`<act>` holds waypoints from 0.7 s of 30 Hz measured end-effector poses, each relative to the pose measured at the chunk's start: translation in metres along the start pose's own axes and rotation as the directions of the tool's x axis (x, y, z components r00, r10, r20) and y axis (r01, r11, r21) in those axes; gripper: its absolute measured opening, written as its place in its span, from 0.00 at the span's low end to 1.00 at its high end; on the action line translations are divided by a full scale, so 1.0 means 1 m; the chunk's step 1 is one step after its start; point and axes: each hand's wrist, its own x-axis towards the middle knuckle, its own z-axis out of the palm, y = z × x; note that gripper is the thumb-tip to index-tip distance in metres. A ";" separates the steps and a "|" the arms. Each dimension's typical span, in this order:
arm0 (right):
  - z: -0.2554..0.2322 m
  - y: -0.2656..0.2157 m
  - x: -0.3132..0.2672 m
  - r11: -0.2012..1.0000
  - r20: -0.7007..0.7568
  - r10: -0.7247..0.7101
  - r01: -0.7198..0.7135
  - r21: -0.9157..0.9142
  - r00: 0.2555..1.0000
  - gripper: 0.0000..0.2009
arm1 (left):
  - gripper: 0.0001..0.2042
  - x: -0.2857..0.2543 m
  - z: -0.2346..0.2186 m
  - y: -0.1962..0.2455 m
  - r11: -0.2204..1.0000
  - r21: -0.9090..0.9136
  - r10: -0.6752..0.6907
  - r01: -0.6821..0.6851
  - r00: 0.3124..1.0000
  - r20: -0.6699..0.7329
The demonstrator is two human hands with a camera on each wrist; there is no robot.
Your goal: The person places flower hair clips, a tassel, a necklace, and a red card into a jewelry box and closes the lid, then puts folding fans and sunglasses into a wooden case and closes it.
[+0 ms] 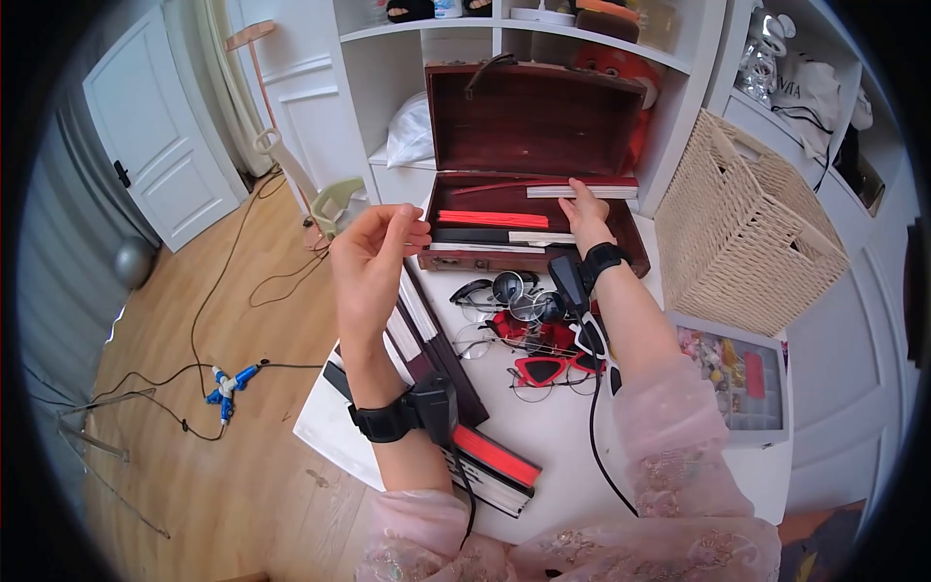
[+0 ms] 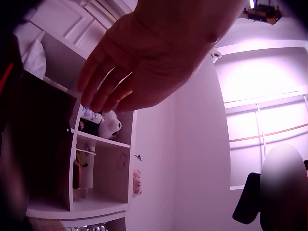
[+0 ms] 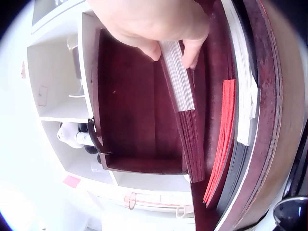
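Book held on edge in open wooden case

Right hand (image 1: 585, 215), top centre of the head view, pinches a dark book (image 1: 582, 191) with white page edges, standing it on edge inside the open wooden case (image 1: 529, 116). Red-edged books (image 1: 493, 219) lie flat in the case just left of it. Left hand (image 1: 373, 257) hangs raised, centre-left, fingers relaxed and holding nothing. Below the case, a heap of sunglasses (image 1: 529, 335) crowds the white table (image 1: 562, 456). A wicker basket (image 1: 747, 228) stands at right, a bead organiser (image 1: 737, 373) beneath it.
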 end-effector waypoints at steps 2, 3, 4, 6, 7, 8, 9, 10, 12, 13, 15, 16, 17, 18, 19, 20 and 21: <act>0.003 0.008 0.000 0.999 0.009 0.034 -0.034 0.006 0.999 0.22 | 0.11 0.000 0.001 0.000 1.000 0.007 -0.004 0.004 1.000 0.005; 0.004 0.011 0.000 0.999 0.010 0.037 -0.037 0.007 0.999 0.22 | 0.11 0.000 0.000 -0.001 1.000 0.010 -0.004 0.004 1.000 0.005; 0.005 0.015 0.000 0.999 0.027 0.052 -0.052 -0.009 0.998 0.23 | 0.11 0.001 -0.001 -0.003 0.999 0.038 0.005 -0.006 1.000 0.015; 0.004 0.015 -0.004 0.997 0.044 0.067 -0.066 -0.025 0.997 0.23 | 0.12 0.000 -0.001 -0.003 0.998 0.067 0.014 -0.016 1.000 0.026; 0.000 0.014 -0.007 0.989 0.081 0.130 -0.124 -0.080 0.988 0.25 | 0.12 0.000 0.000 -0.002 0.999 0.041 -0.001 0.000 1.000 0.016; -0.002 0.015 -0.005 0.974 0.116 0.194 -0.178 -0.138 0.974 0.26 | 0.11 0.001 0.000 -0.002 1.000 0.014 -0.015 0.015 1.000 0.005; -0.004 0.017 0.000 0.975 0.117 0.194 -0.178 -0.137 0.974 0.26 | 0.11 0.001 -0.001 -0.002 1.000 0.015 -0.014 0.014 1.000 0.006; -0.007 0.018 0.004 0.954 0.152 0.295 -0.280 -0.107 0.943 0.27 | 0.12 0.001 -0.002 -0.003 0.999 0.033 -0.004 0.004 1.000 0.017; -0.014 0.010 0.006 0.886 0.211 0.461 -0.461 -0.050 0.862 0.35 | 0.12 0.001 -0.003 -0.005 0.999 0.050 0.000 -0.002 1.000 0.031; -0.015 0.007 0.006 0.886 0.208 0.461 -0.461 -0.049 0.863 0.35 | 0.12 0.002 -0.003 -0.006 0.999 0.051 -0.002 0.000 1.000 0.028; -0.017 0.001 0.001 0.894 0.121 0.446 -0.436 -0.104 0.887 0.30 | 0.12 0.001 -0.002 -0.006 0.999 0.050 -0.007 0.005 1.000 0.029; -0.019 -0.005 -0.001 0.886 0.105 0.450 -0.428 -0.177 0.887 0.25 | 0.12 0.001 -0.002 -0.005 0.999 0.045 -0.008 0.007 1.000 0.029; -0.022 -0.010 -0.005 0.887 0.104 0.448 -0.427 -0.176 0.888 0.25 | 0.12 0.001 -0.002 -0.004 0.999 0.039 -0.009 0.008 1.000 0.029; -0.025 -0.016 -0.009 0.870 0.164 0.333 -0.235 -0.434 0.929 0.22 | 0.12 0.001 -0.001 -0.003 0.999 0.038 -0.009 0.008 1.000 0.030; -0.027 -0.021 -0.013 0.765 0.253 0.231 -0.014 -0.644 0.939 0.18 | 0.12 0.001 -0.001 -0.002 1.000 0.016 -0.014 0.014 1.000 0.017; -0.027 -0.019 -0.010 0.626 0.276 0.135 0.134 -0.768 0.952 0.15 | 0.12 0.001 -0.001 -0.002 1.000 -0.006 -0.020 0.020 1.000 0.003; -0.030 -0.019 -0.007 0.626 0.275 0.135 0.133 -0.768 0.952 0.15 | 0.12 0.001 -0.001 -0.002 1.000 -0.006 -0.021 0.021 1.000 0.004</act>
